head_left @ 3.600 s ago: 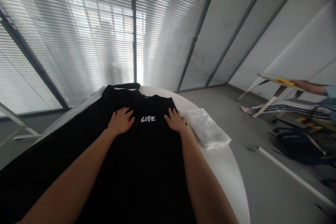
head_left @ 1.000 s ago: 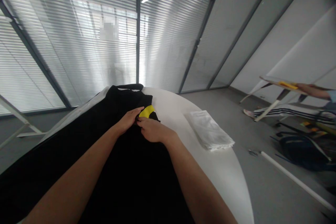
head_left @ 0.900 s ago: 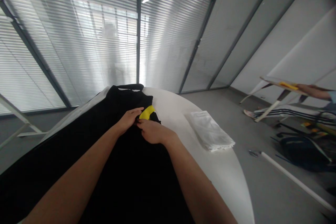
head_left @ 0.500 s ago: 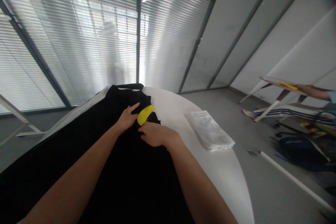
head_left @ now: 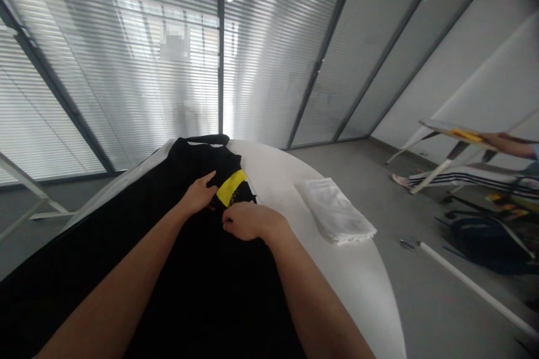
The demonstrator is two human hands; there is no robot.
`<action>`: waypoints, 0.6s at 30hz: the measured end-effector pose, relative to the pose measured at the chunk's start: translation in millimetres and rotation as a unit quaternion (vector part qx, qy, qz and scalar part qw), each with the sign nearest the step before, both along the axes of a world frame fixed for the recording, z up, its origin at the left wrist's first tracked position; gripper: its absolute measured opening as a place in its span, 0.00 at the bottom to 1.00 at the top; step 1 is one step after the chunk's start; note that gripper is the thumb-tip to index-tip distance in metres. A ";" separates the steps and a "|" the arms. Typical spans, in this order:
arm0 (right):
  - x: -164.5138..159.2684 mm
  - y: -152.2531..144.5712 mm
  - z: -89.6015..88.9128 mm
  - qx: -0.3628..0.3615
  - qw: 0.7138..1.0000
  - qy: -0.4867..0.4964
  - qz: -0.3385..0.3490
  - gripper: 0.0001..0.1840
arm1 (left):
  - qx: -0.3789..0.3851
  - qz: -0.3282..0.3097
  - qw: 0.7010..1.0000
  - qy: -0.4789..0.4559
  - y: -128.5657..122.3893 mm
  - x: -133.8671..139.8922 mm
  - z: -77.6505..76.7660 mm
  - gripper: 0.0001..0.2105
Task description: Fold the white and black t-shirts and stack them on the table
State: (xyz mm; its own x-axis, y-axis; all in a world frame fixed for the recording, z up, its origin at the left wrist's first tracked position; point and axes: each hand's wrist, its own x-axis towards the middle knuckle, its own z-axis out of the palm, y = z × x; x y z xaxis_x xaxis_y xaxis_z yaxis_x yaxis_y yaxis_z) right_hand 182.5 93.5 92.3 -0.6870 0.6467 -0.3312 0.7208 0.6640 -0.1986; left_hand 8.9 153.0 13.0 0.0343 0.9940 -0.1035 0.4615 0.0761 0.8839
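1. Since the earliest head view, the hands have come closer together; the white chest lettering is hidden, and a yellow band now shows.
2. The left hand [head_left: 199, 195] is spread over the black shirt [head_left: 210, 286], one finger pointing away and its thumb at the near side of the yellow band [head_left: 231, 187].
3. The right hand [head_left: 249, 220] is narrow, fingers curled over the cloth just below the band; whether it pinches fabric I cannot tell.
4. The step in hand looks like arranging a turned-over part of the shirt. Moving on seems to call for flat, light contact, so the layers stay together.
5. The shirt lies over the white table [head_left: 273, 164], its right edge inside the rim, its near end beyond the view.
6. Tabletop shows between the shirt and a folded white cloth [head_left: 337, 210], giving sideways room; that cloth sits near the curved edge.
7. Beyond stands a blind-covered glass partition [head_left: 269, 67].
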 end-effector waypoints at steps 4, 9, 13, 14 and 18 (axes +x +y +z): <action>2.2 0.5 1.0 -0.007 1.000 0.006 0.000 0.18 | -0.016 0.006 0.999 0.029 -1.7 -3.7 3.4 0.28; 5.3 1.0 2.5 -0.009 1.000 0.023 0.007 0.19 | -0.021 0.002 0.999 0.045 -1.7 -4.0 5.5 0.23; 5.8 -2.4 8.2 -0.006 1.000 0.031 0.005 0.19 | -0.014 -0.007 0.999 0.044 -1.9 -3.7 4.2 0.22; 5.3 -3.7 9.7 -0.005 1.000 0.031 0.003 0.20 | -0.007 -0.012 0.999 0.043 -2.1 -3.8 3.2 0.22; 0.7 -8.2 11.7 -0.006 1.000 0.029 -0.001 0.20 | 0.016 -0.041 0.997 0.064 -2.0 -5.3 -2.2 0.23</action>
